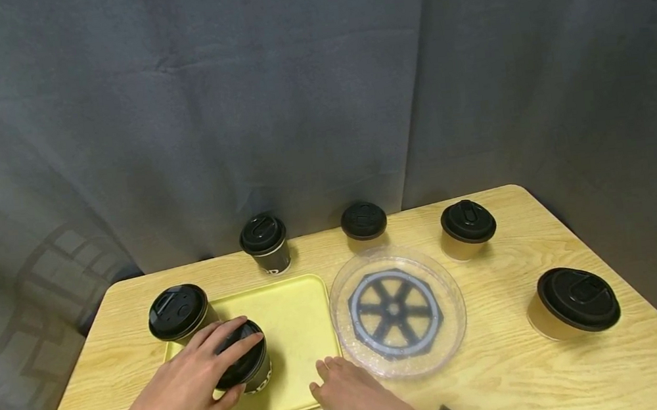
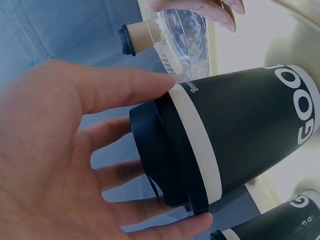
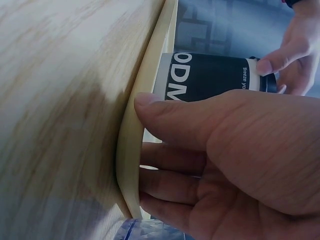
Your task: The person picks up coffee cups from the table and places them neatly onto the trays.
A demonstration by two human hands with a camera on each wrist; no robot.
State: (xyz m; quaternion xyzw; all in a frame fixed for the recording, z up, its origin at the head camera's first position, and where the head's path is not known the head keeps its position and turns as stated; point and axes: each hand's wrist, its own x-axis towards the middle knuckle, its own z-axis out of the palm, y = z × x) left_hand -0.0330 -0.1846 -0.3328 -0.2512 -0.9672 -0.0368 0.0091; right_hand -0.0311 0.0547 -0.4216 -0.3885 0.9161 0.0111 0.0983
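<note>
The wood-grain table (image 1: pixel 517 375) bears a yellow tray (image 1: pixel 295 327), clear round dish (image 1: pixel 452 305), black lidded cup (image 1: pixel 264 241) and three brown lidded cups (image 1: pixel 575 302).

We seem to be in a curtained-off, lab-like booth: grey cloth (image 1: pixel 248 107) hangs beyond the far and side edges of one wood-grain surface (image 1: pixel 529 377).

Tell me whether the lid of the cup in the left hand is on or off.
On: the black lid caps the top of the cup, the left hand gripping around it.
</note>
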